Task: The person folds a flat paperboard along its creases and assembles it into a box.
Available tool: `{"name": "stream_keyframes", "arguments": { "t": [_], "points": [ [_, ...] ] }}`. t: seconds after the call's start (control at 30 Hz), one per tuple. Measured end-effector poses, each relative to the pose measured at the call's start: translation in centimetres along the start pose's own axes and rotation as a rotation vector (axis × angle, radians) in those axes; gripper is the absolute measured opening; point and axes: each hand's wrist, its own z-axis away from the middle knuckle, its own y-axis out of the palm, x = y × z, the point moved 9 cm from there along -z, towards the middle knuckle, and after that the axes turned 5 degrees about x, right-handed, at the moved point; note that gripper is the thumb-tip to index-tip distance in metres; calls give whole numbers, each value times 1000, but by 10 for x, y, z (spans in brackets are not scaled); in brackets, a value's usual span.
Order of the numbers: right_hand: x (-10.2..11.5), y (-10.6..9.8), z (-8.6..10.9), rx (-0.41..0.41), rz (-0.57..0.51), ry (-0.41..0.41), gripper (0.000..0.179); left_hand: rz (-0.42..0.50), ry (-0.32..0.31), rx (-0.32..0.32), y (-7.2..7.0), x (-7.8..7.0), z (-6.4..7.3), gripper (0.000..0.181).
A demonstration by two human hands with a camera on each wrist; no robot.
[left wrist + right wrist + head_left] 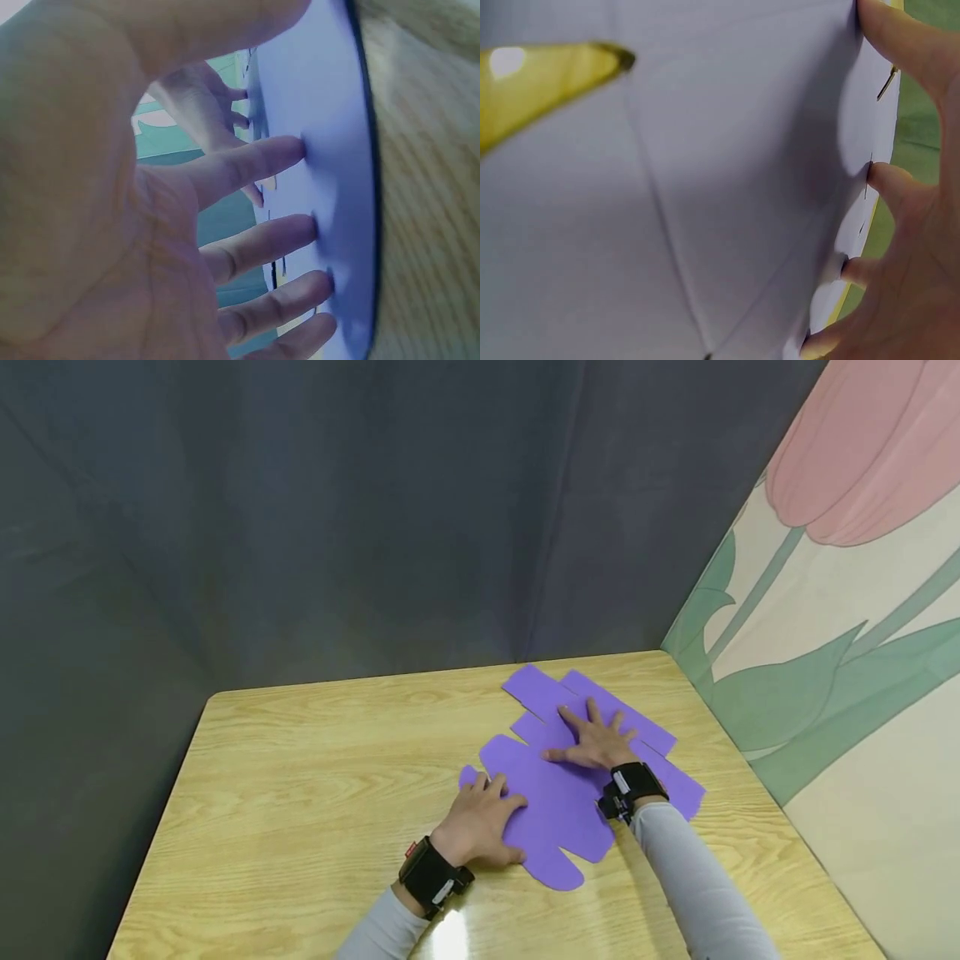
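A flat purple cut-out sheet (551, 797), with straight flaps at its far end and rounded flaps at its near end, lies on the wooden table. It looks like an unfolded box blank with fold lines, which show in the right wrist view. My left hand (480, 822) rests at its near left edge, fingers spread; in the left wrist view the fingertips (306, 225) press on the surface. Farther up the sheet, my right hand (596, 743) is spread over the middle, its fingertips (877, 176) touching the sheet. Neither hand grips anything.
The pale wooden table (300, 810) extends to the left of the sheet. A dark curtain (375, 527) hangs along the far edge, and a cloth printed with tulips (825, 677) borders the right side. Black camera straps (637, 781) wrap both wrists.
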Motion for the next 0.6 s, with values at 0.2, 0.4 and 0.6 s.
{"name": "stream_keyframes", "arguments": {
  "t": [0.2, 0.4, 0.6],
  "points": [
    [9, 3, 4, 6, 25, -48, 110, 6, 1, 44, -1, -7, 3, 66],
    [13, 7, 9, 8, 41, -78, 110, -6, 27, 51, -1, -17, 4, 63],
    [21, 6, 12, -9, 40, -116, 108, -20, 41, 44, -4, -25, 3, 78]
  ]
}}
